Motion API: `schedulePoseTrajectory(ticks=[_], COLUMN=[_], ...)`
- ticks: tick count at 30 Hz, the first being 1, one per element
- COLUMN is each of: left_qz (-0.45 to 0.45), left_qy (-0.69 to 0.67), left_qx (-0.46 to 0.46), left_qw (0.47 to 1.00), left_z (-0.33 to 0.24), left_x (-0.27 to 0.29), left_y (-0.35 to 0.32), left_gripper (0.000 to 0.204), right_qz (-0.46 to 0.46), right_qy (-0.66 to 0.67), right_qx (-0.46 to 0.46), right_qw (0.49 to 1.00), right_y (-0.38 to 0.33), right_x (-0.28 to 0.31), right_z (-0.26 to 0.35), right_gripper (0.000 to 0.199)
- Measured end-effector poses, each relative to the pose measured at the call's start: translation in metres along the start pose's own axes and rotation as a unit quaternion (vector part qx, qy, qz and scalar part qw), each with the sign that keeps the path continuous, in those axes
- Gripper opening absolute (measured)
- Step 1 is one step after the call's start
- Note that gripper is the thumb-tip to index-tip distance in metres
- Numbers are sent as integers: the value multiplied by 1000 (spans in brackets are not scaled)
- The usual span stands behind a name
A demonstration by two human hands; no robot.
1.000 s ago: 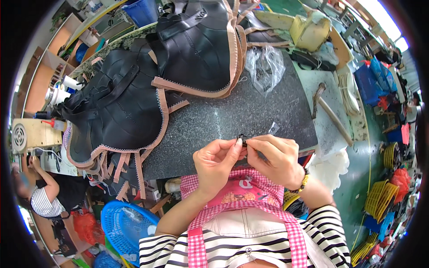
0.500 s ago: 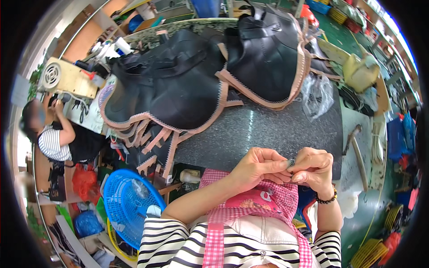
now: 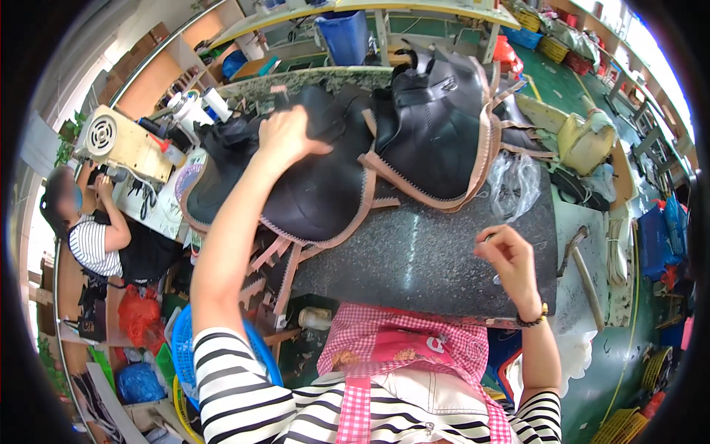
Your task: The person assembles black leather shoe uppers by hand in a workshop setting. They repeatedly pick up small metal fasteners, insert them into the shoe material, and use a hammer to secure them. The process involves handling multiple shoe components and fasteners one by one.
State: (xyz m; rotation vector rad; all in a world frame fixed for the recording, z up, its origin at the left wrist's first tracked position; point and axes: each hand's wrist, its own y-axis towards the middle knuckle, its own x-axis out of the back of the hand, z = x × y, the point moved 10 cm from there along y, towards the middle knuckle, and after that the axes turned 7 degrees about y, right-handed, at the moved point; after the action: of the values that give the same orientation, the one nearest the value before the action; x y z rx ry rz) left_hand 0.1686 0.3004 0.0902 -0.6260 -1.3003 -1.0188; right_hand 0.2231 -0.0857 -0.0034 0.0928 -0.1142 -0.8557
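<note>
My left hand (image 3: 285, 137) reaches out over the left stack of black leather saddle-like pieces (image 3: 318, 200). Its thumb is spread away from the fingers and nothing shows in its grip; the far fingertips are partly hidden. Those pieces have tan, zigzag-cut edging. To their right lies a second stack of black leather pieces (image 3: 436, 133) with the same edging and straps on top. Above the dark, speckled work slab (image 3: 370, 259), my right hand (image 3: 510, 263) is closed in a pinch. A small dark thing shows at its fingertips, too small to name.
A crumpled clear plastic bag (image 3: 514, 185) lies on the slab's right side. Farther right is a hammer (image 3: 584, 274) with a long wooden handle. A blue basket (image 3: 262, 348) stands below my left arm. At the left, another person (image 3: 96, 229) works beside a cream machine (image 3: 122, 140).
My hands were together in front of me, fingering something small. The left has moved up and left onto the leather; the right has stayed near its place, slightly higher.
</note>
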Motion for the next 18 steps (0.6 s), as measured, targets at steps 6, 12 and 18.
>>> schedulePoseTrajectory(ticks=[6, 12, 18], left_qz=[20, -54, -23], left_qy=[-138, -456, -443], left_qx=[-29, -57, -175], left_qw=[990, 886, 879], left_z=[3, 15, -86], left_x=[22, 149, 148], left_y=[-3, -85, -163], left_gripper=[35, 30, 27], right_qz=[-77, -144, -20], right_qy=[-96, 43, 102], right_qx=[18, -31, 110], right_qw=[992, 988, 988], right_y=[1, -16, -36], right_x=[25, 72, 27], right_z=[5, 16, 115], right_gripper=[6, 9, 26])
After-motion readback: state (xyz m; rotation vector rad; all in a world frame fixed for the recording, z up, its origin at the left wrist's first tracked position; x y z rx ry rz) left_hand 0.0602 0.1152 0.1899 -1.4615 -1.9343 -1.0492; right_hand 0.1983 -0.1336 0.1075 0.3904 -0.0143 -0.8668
